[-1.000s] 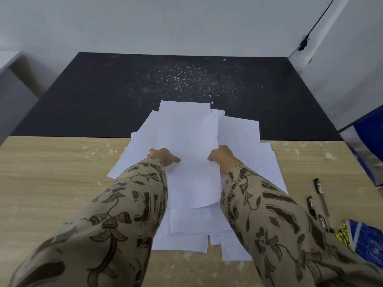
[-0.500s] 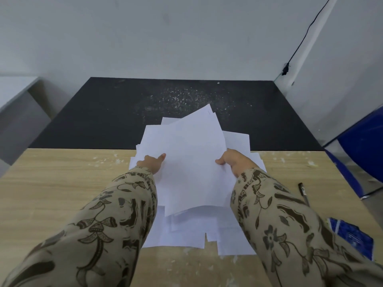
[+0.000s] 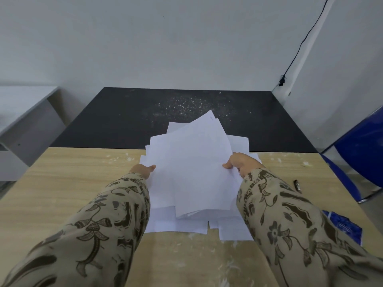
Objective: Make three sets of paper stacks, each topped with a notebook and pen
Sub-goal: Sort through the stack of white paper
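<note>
- Both hands are up off the counter (image 3: 62, 183), clamped on one sheaf (image 3: 192, 168) of white sheets. Left hand (image 3: 143, 170) pinches its left edge, right hand (image 3: 241, 163) its right edge; thumbs lie on top, the other fingers are hidden under the paper.
- The sheaf sits dead centre between the hands, tilted, far end raised toward the black mat (image 3: 124, 121), near end drooping onto the pile (image 3: 186, 226).
- Its long axis runs away from me and leans a little to the right; the top corner fans, so the sheets are not squared.
- The pile of loose sheets lies directly beneath, spread untidily on the counter, its far edge reaching onto the mat.
- I judge the task is at the start: no finished stack visible, this sheaf being the first portion.
- Key relation for the next move: bare counter lies open to the left of the left hand, so a set-down there is a sideways carry with the left hand leading.
- The right side is tighter: a pen (image 3: 297, 184) lies near the right sleeve, and a blue notebook (image 3: 344, 224) peeks out beside that forearm, nearer me. Right hand is the closer one to both.
- Risk, as I read it: fanned sheets may slip during the carry unless squared first.
</note>
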